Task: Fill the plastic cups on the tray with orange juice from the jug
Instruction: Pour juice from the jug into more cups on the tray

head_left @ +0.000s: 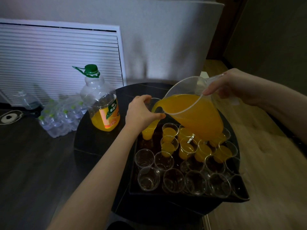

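One cup (pixel 153 107) fills, left hand (pixel 141 112) fingers curled round it; right hand (pixel 232 87) grips the tilted jug (pixel 191 113); next, set it on the tray (pixel 132 180).

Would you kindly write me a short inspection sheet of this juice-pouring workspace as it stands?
Surface: dark round table carrying a dark tray.
Job's things: tilted clear jug of orange juice, spout at a held cup; far cups filled, near cups empty.
Clutter: large juice bottle, mostly empty, green cap on.
Grippers: left hand grips the held cup; right hand grips the jug's handle.
Cables: nothing seen.
Surroundings: pack of water bottles on the floor; white louvred panel behind.
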